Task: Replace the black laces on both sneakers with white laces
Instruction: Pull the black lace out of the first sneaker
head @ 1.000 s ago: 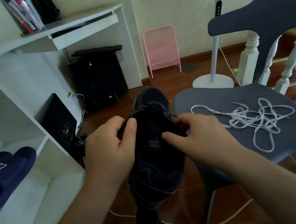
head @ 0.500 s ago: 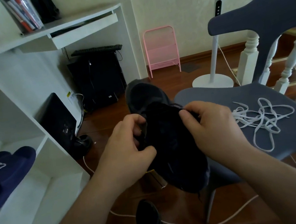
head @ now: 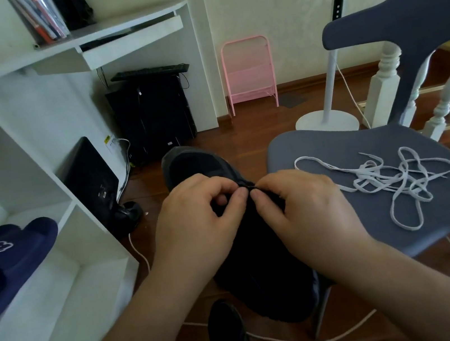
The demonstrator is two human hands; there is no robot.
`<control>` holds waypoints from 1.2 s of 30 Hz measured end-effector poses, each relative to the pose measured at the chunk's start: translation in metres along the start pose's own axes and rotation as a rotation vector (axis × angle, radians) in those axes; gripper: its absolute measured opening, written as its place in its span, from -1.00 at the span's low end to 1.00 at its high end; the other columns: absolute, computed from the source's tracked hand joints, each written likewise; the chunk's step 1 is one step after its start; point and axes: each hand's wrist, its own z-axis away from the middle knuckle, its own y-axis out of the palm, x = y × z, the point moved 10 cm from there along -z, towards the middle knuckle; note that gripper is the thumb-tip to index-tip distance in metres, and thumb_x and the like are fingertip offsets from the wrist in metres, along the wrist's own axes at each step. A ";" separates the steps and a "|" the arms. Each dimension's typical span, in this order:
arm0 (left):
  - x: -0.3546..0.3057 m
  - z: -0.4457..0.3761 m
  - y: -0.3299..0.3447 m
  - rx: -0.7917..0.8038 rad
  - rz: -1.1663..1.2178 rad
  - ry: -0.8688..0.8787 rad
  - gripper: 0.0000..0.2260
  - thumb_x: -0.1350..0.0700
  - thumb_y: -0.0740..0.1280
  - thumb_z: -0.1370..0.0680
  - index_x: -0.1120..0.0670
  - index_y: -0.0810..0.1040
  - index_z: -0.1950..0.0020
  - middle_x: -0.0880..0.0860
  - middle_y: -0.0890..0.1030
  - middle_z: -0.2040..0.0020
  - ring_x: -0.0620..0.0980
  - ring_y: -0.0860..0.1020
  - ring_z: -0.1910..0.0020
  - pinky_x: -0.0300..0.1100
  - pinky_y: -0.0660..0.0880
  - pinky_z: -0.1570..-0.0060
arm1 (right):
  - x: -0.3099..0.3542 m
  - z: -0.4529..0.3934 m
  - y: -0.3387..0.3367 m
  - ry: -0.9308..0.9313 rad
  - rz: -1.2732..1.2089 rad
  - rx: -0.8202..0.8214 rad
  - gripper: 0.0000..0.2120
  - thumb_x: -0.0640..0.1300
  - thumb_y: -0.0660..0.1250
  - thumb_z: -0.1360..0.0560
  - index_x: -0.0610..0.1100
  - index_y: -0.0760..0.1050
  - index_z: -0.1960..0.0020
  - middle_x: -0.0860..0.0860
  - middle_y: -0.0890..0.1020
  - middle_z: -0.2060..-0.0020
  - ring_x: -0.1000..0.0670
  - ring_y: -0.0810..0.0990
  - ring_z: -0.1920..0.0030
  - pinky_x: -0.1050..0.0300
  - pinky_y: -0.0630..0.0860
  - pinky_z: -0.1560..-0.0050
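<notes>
1. The black fabric sneaker (head: pixel 260 253) is held between both hands, its long axis running away from the person, toe far.
2. Left hand (head: pixel 197 227) and right hand (head: pixel 304 213) pinch the thin black lace (head: pixel 247 186) where their fingertips meet, equally near.
3. The tangled white flat laces (head: pixel 390 176) lie on the grey-blue plastic chair seat (head: pixel 317 149), nearer the right hand.

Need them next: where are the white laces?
In the head view, the white laces lie tangled on the grey chair seat, right of both hands.
</notes>
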 end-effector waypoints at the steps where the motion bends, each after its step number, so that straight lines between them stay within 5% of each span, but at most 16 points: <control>1: 0.004 0.000 0.002 0.019 0.032 -0.031 -0.90 -0.15 0.38 -0.53 -0.22 0.65 0.15 -0.17 0.55 0.23 -0.16 0.57 0.14 -0.40 0.39 0.22 | -0.002 -0.001 0.001 0.004 0.005 0.002 -0.74 0.06 0.24 -0.64 -0.05 0.64 0.03 0.08 0.63 0.20 0.00 0.59 0.14 -0.05 0.53 0.12; 7: 0.008 -0.005 0.011 0.289 0.999 -0.133 -0.79 0.17 0.18 -0.42 -0.03 0.38 0.40 0.06 0.32 0.33 0.06 0.27 0.29 -0.07 0.25 0.21 | -0.046 -0.009 -0.023 0.173 -0.031 -0.112 -0.82 0.01 0.34 -0.61 0.02 0.65 0.12 0.15 0.61 0.34 0.13 0.57 0.26 0.15 0.42 0.20; 11: 0.024 -0.002 0.019 0.316 0.475 -0.188 -0.65 -0.06 0.25 -0.60 0.02 0.55 0.34 -0.02 0.50 0.41 -0.02 0.48 0.39 -0.07 0.37 0.28 | -0.027 -0.006 -0.026 0.074 0.022 -0.126 -0.81 -0.02 0.35 -0.61 0.00 0.63 0.15 0.13 0.59 0.35 0.12 0.53 0.30 0.21 0.39 0.28; 14: 0.025 0.002 0.016 0.203 0.216 -0.217 -0.71 -0.24 0.30 -0.62 -0.15 0.72 0.13 -0.17 0.68 0.25 -0.21 0.64 0.21 -0.32 0.46 0.30 | -0.013 -0.002 -0.020 0.025 0.051 -0.099 -0.78 -0.01 0.32 -0.62 -0.05 0.62 0.15 0.10 0.58 0.32 0.06 0.53 0.26 0.07 0.45 0.23; 18: 0.018 0.001 0.012 0.143 0.162 -0.194 -0.78 -0.27 0.36 -0.55 -0.25 0.75 -0.02 -0.37 0.68 0.08 -0.40 0.61 0.02 -0.47 0.48 0.18 | -0.002 -0.001 -0.018 -0.017 0.061 -0.092 -0.76 -0.02 0.29 -0.64 -0.12 0.64 0.09 0.01 0.61 0.26 -0.03 0.56 0.20 -0.05 0.49 0.15; 22: 0.017 0.000 0.011 0.087 0.274 -0.192 -0.94 -0.12 0.46 -0.55 -0.26 0.75 0.05 -0.17 0.65 0.14 -0.20 0.62 0.12 -0.19 0.54 0.13 | 0.003 0.001 -0.015 -0.052 0.058 -0.098 -0.76 -0.03 0.29 -0.65 -0.13 0.64 0.07 0.01 0.62 0.23 -0.03 0.58 0.20 -0.04 0.51 0.16; 25: 0.014 -0.001 0.023 0.248 0.748 -0.272 -0.96 0.05 0.49 -0.36 -0.06 0.70 0.30 -0.11 0.60 0.27 -0.19 0.57 0.28 -0.29 0.50 0.25 | -0.018 -0.004 -0.020 0.033 0.046 -0.134 -0.78 -0.03 0.32 -0.63 -0.09 0.62 0.13 0.04 0.61 0.29 -0.01 0.57 0.24 -0.04 0.51 0.19; 28: -0.002 0.001 0.013 0.472 1.260 -0.206 -0.88 0.03 0.42 -0.22 0.03 0.54 0.45 0.03 0.49 0.21 -0.03 0.43 0.20 -0.20 0.46 0.16 | -0.051 -0.011 -0.029 0.172 -0.007 -0.148 -0.77 0.00 0.33 -0.62 -0.05 0.64 0.14 0.09 0.62 0.33 0.05 0.58 0.27 0.01 0.54 0.19; 32: 0.015 -0.003 0.009 0.394 0.677 -0.138 -0.73 0.02 0.28 -0.49 -0.04 0.52 0.42 0.00 0.54 0.26 -0.05 0.49 0.22 -0.14 0.42 0.10 | -0.046 -0.007 -0.032 0.132 0.054 -0.172 -0.75 0.01 0.32 -0.63 -0.02 0.60 0.19 0.13 0.56 0.37 0.14 0.52 0.32 0.22 0.41 0.32; 36: 0.023 -0.005 0.007 0.187 0.264 -0.197 -0.79 -0.17 0.35 -0.65 -0.20 0.73 0.09 -0.24 0.69 0.12 -0.27 0.63 0.07 -0.23 0.53 0.12 | -0.028 -0.005 -0.029 0.070 0.061 -0.172 -0.77 -0.03 0.32 -0.64 -0.03 0.58 0.18 0.13 0.52 0.36 0.11 0.47 0.32 0.27 0.31 0.30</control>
